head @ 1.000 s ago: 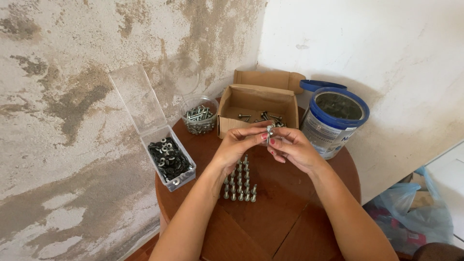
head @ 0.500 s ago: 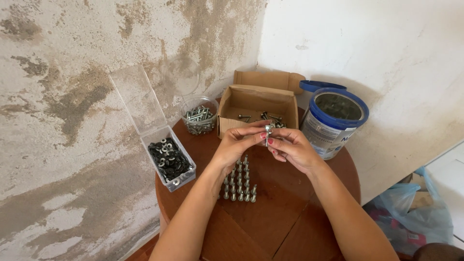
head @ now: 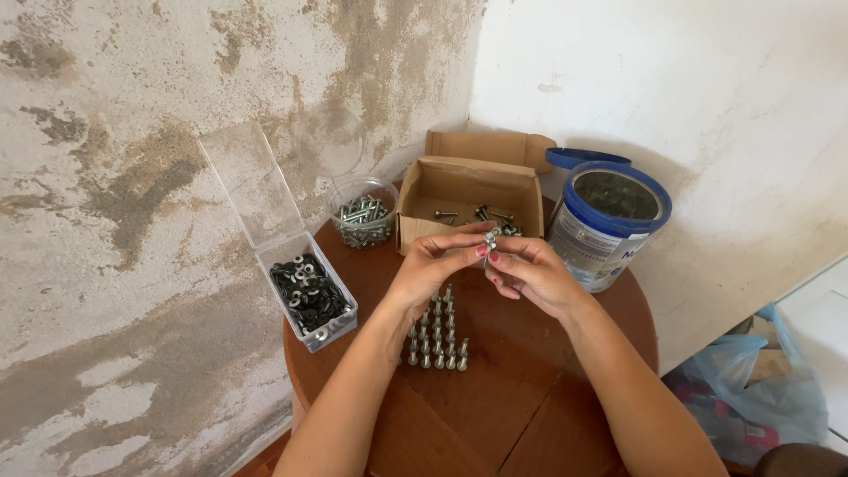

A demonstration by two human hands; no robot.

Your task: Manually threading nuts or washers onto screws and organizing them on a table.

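Both hands meet just in front of the cardboard box (head: 468, 199), above the round wooden bench (head: 530, 389). The left hand (head: 433, 265) and right hand (head: 528, 272) pinch a small bolt (head: 490, 240) between their fingertips, closed on it from either side. The bolt's long axis stands roughly upright, tilted slightly; which end is the head cannot be made out. Upright bolts in rows (head: 437, 331) stand nearer than the box, below the hands.

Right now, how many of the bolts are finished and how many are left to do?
Done: several rows of bolts stand upright on the round table. In hand: the left hand and right hand pinch one small bolt between their fingertips. Left: a few loose bolts lie in the cardboard box, and many washers fill the clear plastic box.
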